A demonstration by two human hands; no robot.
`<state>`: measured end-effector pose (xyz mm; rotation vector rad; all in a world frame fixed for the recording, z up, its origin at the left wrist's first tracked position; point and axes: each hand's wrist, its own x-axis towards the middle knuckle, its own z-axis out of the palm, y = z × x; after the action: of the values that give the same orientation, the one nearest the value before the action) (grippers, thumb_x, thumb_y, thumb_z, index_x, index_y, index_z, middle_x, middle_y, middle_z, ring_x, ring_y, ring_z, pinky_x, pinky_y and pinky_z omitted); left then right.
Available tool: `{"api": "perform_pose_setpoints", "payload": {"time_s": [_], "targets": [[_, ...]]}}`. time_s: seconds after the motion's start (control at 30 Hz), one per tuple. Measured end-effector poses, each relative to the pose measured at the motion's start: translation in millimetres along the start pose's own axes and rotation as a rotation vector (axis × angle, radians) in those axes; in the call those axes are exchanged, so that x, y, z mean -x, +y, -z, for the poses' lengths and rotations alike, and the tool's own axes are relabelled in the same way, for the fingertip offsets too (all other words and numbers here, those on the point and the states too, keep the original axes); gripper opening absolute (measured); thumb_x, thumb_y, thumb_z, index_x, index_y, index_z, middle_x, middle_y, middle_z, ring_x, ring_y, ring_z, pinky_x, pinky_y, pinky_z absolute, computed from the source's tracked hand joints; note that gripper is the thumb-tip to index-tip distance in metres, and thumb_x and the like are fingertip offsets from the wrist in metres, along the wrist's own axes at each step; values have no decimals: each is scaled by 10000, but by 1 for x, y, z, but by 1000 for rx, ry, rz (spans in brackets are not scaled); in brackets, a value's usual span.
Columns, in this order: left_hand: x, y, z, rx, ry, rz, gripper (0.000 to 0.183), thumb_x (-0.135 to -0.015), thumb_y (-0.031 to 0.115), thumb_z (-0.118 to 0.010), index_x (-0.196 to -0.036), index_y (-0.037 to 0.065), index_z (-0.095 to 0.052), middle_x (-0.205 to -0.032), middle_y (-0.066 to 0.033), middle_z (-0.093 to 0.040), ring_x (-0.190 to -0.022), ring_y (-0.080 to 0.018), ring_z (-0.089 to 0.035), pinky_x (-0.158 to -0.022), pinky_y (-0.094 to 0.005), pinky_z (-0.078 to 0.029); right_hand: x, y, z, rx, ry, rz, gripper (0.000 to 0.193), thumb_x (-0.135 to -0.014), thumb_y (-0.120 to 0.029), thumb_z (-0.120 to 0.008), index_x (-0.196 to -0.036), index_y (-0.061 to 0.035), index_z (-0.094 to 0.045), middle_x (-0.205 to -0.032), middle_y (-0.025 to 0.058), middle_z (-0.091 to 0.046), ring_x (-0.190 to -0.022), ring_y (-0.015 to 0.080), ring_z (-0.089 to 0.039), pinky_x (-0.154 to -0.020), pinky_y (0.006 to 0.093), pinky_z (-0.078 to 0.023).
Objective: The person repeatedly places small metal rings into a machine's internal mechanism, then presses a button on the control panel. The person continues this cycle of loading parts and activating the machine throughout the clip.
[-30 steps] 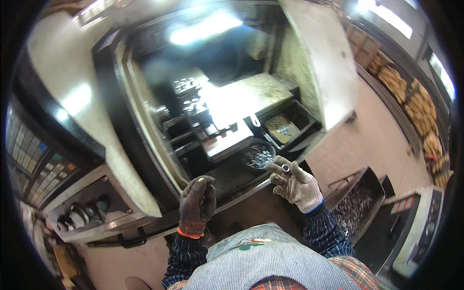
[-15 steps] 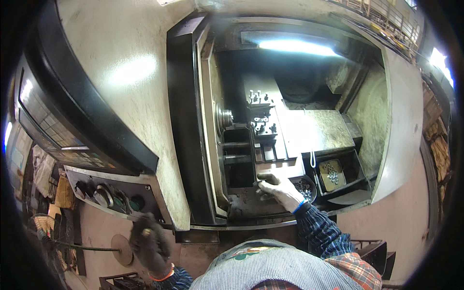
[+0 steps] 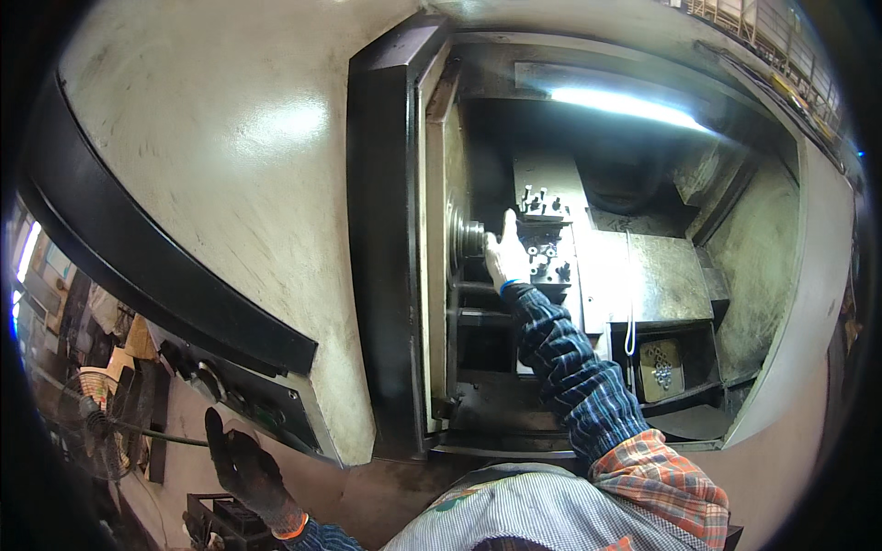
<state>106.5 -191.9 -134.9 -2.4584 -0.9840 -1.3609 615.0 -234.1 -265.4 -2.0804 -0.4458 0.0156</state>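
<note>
My right hand (image 3: 507, 255), in a white glove with a blue cuff, reaches deep into the lathe's work area. Its thumb is at the face of the round metal chuck (image 3: 472, 239), and the other fingers stretch upward, apart from the thumb. Whether a small part sits between thumb and chuck is too small to tell. Just right of this hand stand tool blocks (image 3: 546, 253) with several bolts. My left hand (image 3: 246, 470), in a dark glove with an orange cuff, is held low outside the machine with fingers extended, below the control panel (image 3: 248, 399).
A tray (image 3: 650, 389) of small metal parts lies in the lower right of the machine. A white looped cord (image 3: 630, 312) hangs beside it. The thick black door edge (image 3: 386, 248) stands left of the opening. A fan (image 3: 96, 418) is at far left.
My right hand has moved from beside the bowl of small parts, up and inward to the chuck. My left hand has shifted left and spread its fingers. The view has shifted too.
</note>
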Motion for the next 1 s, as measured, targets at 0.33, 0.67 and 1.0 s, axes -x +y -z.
{"api": "perform_pose_setpoints", "payload": {"time_s": [0.33, 0.67, 1.0], "targets": [[2, 10, -43, 956, 205, 635, 442, -1021, 101, -460, -1428, -72, -459, -1318, -181, -593, -1193, -282, -587, -999, -353, -481, 18, 31, -27, -793, 68, -213, 400, -920, -79, -636, -1300, 20, -563, -1125, 115, -652, -835, 149, -654, -732, 277, -540], [1, 22, -9, 111, -167, 480, 458, -1036, 174, -409, -1381, -121, -479, -1379, -225, -536, -1253, -311, -542, -1043, -375, -461, 9, 10, -23, -364, 163, -156, 368, -997, -343, -590, -1216, -51, -629, -1109, 108, -675, -1046, 199, -608, -947, 347, -474], [16, 8, -14, 1235, -9, 566, 505, -1051, 192, -356, -1457, -108, -364, -1474, -240, -429, -1315, -305, -477, -1090, -397, -425, -10, 8, -53, -582, 215, -162, 355, -999, -308, -590, -1223, -32, -597, -1177, 129, -657, -1100, 238, -608, -976, 352, -459]]}}
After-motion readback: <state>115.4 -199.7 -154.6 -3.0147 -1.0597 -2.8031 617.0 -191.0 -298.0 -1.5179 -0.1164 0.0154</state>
